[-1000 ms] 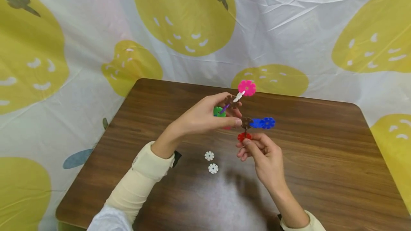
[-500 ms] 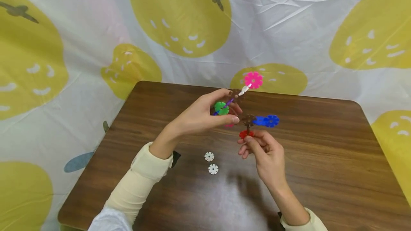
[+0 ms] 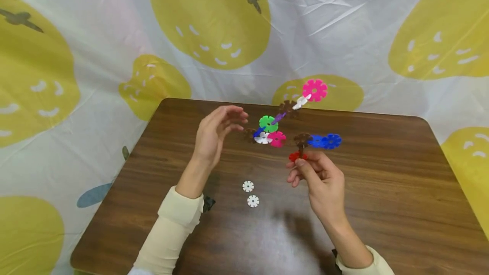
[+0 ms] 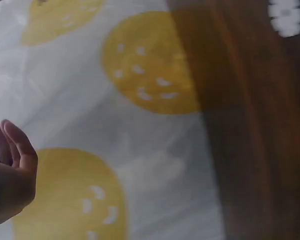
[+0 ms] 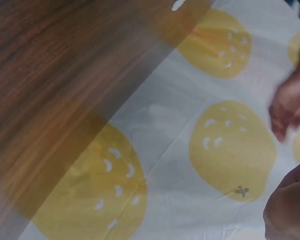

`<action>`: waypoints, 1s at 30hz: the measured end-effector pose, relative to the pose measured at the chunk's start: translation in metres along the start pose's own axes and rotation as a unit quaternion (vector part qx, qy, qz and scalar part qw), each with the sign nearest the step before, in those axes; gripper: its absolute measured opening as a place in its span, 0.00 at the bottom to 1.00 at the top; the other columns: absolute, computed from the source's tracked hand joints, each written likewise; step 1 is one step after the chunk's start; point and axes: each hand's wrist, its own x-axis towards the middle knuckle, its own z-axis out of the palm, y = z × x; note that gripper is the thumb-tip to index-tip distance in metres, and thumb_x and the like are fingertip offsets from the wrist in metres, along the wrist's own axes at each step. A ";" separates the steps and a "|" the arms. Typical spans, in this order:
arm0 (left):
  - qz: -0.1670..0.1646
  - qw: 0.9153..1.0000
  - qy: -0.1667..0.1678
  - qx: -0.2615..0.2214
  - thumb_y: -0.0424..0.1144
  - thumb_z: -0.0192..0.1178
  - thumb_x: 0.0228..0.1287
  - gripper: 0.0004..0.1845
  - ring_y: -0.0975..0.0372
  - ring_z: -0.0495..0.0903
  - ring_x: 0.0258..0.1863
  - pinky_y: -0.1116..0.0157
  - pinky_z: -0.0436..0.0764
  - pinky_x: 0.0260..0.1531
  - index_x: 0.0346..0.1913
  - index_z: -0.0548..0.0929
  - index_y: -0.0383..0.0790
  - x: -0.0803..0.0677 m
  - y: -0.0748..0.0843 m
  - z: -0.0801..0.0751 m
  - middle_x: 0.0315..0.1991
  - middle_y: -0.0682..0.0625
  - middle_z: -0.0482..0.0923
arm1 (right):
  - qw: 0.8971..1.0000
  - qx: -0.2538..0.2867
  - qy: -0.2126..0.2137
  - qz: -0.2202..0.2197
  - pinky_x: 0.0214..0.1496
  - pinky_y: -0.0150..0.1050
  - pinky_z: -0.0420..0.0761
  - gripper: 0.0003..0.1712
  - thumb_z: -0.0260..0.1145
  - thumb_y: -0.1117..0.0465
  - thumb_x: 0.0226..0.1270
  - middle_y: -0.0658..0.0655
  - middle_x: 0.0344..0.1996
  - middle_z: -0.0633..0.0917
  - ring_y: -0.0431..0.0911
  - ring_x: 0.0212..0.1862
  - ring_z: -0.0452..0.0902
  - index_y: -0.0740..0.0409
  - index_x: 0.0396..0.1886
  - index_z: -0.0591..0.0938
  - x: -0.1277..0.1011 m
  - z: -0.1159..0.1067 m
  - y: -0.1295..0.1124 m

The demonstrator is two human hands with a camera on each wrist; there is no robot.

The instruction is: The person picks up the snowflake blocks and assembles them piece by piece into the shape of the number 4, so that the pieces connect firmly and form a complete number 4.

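Observation:
My right hand (image 3: 326, 181) pinches the red disc (image 3: 297, 156) at the bottom of a linked model of notched plastic snowflake discs. From there the model branches out above the table, with a brown disc (image 3: 303, 140), blue discs (image 3: 331, 141) on the right, and a green disc (image 3: 268, 124) on the left. A bright pink disc (image 3: 315, 90) tops the upper arm, joined by a white disc (image 3: 302, 102) seen edge-on. Just left of the model, my left hand (image 3: 214, 133) is raised with loosely bent fingers and holds nothing. In the left wrist view, the left hand (image 4: 15, 165) shows at the edge.
Two loose white discs (image 3: 248, 186) (image 3: 253, 201) lie flat on the brown wooden table (image 3: 382, 190). Behind the table's far edge hangs a white curtain (image 3: 324, 24) printed with yellow fruit.
My left hand has let go of the model and drawn back to the left. Still pinched in my right hand, the model has shifted slightly right, and its pink tip rises higher.

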 end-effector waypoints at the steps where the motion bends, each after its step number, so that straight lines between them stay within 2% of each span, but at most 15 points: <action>1: -0.010 1.000 0.028 0.000 0.40 0.52 0.80 0.17 0.59 0.87 0.44 0.63 0.86 0.46 0.51 0.84 0.29 -0.003 -0.009 0.000 0.42 0.49 0.89 | 1.000 0.000 0.001 0.001 0.25 0.35 0.86 0.06 0.60 0.73 0.75 0.49 0.31 0.92 0.43 0.24 0.85 0.78 0.42 0.78 0.000 0.000 -0.001; 2: -0.023 0.999 0.045 0.009 0.34 0.56 0.77 0.12 0.62 0.86 0.41 0.65 0.86 0.45 0.49 0.85 0.28 -0.007 -0.017 0.001 0.40 0.52 0.89 | 1.000 -0.001 0.001 0.001 0.25 0.35 0.85 0.06 0.60 0.73 0.75 0.49 0.31 0.92 0.43 0.24 0.85 0.78 0.42 0.78 0.000 0.000 -0.003; 3: -0.034 0.998 0.045 0.023 0.30 0.59 0.73 0.10 0.64 0.86 0.40 0.66 0.85 0.45 0.49 0.86 0.27 -0.011 -0.024 0.005 0.40 0.53 0.89 | 1.000 -0.002 0.002 0.002 0.25 0.35 0.85 0.06 0.60 0.73 0.75 0.49 0.31 0.92 0.43 0.24 0.85 0.77 0.42 0.78 0.000 0.000 -0.004; 5: -0.047 0.998 0.017 0.047 0.26 0.64 0.66 0.12 0.65 0.85 0.39 0.66 0.86 0.45 0.49 0.85 0.23 -0.020 -0.033 0.014 0.39 0.52 0.89 | 1.000 -0.004 0.002 0.003 0.25 0.35 0.85 0.06 0.60 0.73 0.75 0.49 0.31 0.92 0.43 0.23 0.85 0.77 0.42 0.78 0.000 -0.001 -0.006; 7: -0.044 0.998 -0.024 0.046 0.24 0.66 0.62 0.16 0.65 0.86 0.40 0.65 0.87 0.47 0.52 0.83 0.19 -0.028 -0.036 0.027 0.40 0.51 0.88 | 1.000 -0.004 0.002 0.000 0.25 0.34 0.85 0.06 0.60 0.73 0.75 0.49 0.31 0.92 0.43 0.23 0.85 0.77 0.42 0.78 0.000 -0.001 -0.008; 10: -0.017 0.997 -0.076 -0.003 0.27 0.69 0.61 0.23 0.64 0.87 0.44 0.65 0.88 0.48 0.56 0.78 0.15 -0.034 -0.035 0.048 0.44 0.53 0.89 | 1.000 0.003 -0.001 -0.012 0.25 0.35 0.85 0.06 0.60 0.74 0.75 0.50 0.31 0.92 0.43 0.23 0.85 0.79 0.42 0.77 0.000 -0.002 -0.009; 14: 0.023 0.992 -0.088 -0.085 0.29 0.71 0.62 0.30 0.65 0.85 0.50 0.67 0.86 0.52 0.60 0.73 0.13 -0.036 -0.032 0.072 0.51 0.58 0.88 | 1.000 0.007 -0.005 -0.025 0.25 0.34 0.85 0.06 0.59 0.75 0.74 0.51 0.31 0.91 0.42 0.23 0.84 0.79 0.43 0.76 0.000 -0.002 -0.006; 17: 0.043 0.991 -0.069 -0.103 0.27 0.70 0.61 0.27 0.65 0.85 0.48 0.68 0.85 0.51 0.58 0.73 0.13 -0.038 -0.031 0.085 0.51 0.57 0.87 | 0.999 0.013 -0.010 -0.033 0.25 0.34 0.85 0.05 0.59 0.76 0.74 0.53 0.31 0.91 0.42 0.23 0.84 0.79 0.42 0.77 -0.001 -0.001 -0.003; 20: 0.055 0.992 -0.032 -0.105 0.24 0.67 0.61 0.22 0.67 0.86 0.44 0.68 0.85 0.49 0.54 0.75 0.11 -0.041 -0.030 0.092 0.48 0.58 0.88 | 0.999 0.015 -0.017 -0.038 0.25 0.34 0.85 0.04 0.59 0.77 0.74 0.56 0.31 0.91 0.43 0.24 0.85 0.79 0.42 0.77 -0.002 0.002 0.000; 23: 0.064 0.992 0.010 -0.111 0.22 0.65 0.60 0.21 0.67 0.86 0.41 0.69 0.85 0.48 0.52 0.74 0.09 -0.042 -0.031 0.096 0.44 0.59 0.88 | 0.999 0.010 -0.019 -0.036 0.24 0.34 0.85 0.04 0.59 0.76 0.74 0.56 0.31 0.91 0.42 0.24 0.85 0.79 0.42 0.78 -0.003 0.004 0.002; 26: 0.075 0.990 0.035 -0.115 0.22 0.65 0.59 0.20 0.67 0.85 0.39 0.70 0.85 0.47 0.50 0.75 0.08 -0.043 -0.032 0.097 0.42 0.59 0.88 | 1.000 0.000 -0.017 -0.025 0.24 0.34 0.85 0.05 0.60 0.76 0.74 0.52 0.31 0.92 0.42 0.23 0.85 0.78 0.42 0.78 -0.003 0.006 0.003; 28: 0.079 0.989 0.045 -0.119 0.22 0.66 0.59 0.14 0.67 0.85 0.38 0.71 0.85 0.46 0.46 0.81 0.15 -0.043 -0.033 0.097 0.42 0.59 0.88 | 1.000 -0.004 -0.018 -0.019 0.25 0.34 0.85 0.05 0.60 0.75 0.74 0.51 0.31 0.92 0.42 0.23 0.85 0.78 0.43 0.78 -0.004 0.008 0.004; 30: 0.085 0.987 0.050 -0.123 0.22 0.66 0.58 0.10 0.68 0.85 0.38 0.71 0.85 0.45 0.44 0.87 0.28 -0.043 -0.033 0.096 0.41 0.58 0.88 | 1.000 -0.005 -0.020 -0.015 0.25 0.34 0.85 0.05 0.60 0.75 0.74 0.49 0.32 0.92 0.42 0.23 0.85 0.77 0.43 0.78 -0.003 0.009 0.004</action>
